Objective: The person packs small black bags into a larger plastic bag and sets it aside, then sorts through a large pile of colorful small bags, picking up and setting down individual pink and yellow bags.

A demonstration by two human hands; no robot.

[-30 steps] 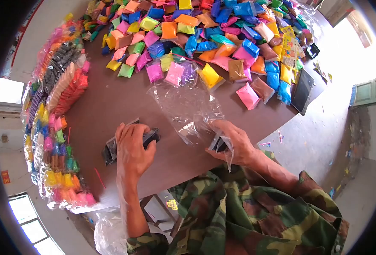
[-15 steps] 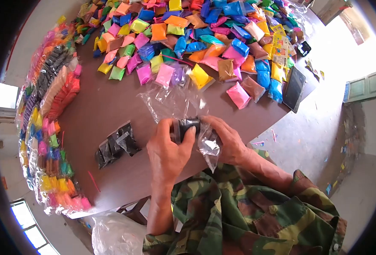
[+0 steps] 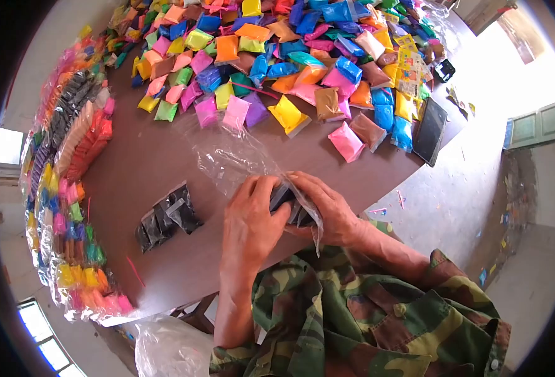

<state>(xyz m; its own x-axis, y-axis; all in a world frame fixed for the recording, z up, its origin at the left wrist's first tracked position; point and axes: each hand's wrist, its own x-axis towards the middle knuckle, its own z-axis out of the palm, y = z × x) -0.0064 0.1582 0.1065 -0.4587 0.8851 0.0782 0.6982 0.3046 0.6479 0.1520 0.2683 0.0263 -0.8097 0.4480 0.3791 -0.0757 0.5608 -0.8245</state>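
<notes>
My left hand closes round some black packets, its thumb pressed on them. Curled over the other side is my right hand, gripping a clear plastic bag into whose mouth the black packets reach. The loose part of the clear bag spreads across the table beyond my fingers. To the left of my left hand lies a clear-wrapped bundle of black packets, touched by neither hand. How many packets are between my hands is hidden by my fingers.
A large heap of colourful packets covers the far side of the brown table. Rows of bagged packets line the left edge. A dark tablet-like slab lies at the right edge. A pink straw-like strip lies near the left front.
The black packets have shifted right and tilted, going deeper into the clear bag. My right hand has closed further over the bag, and the bag's loose part has swung left.
</notes>
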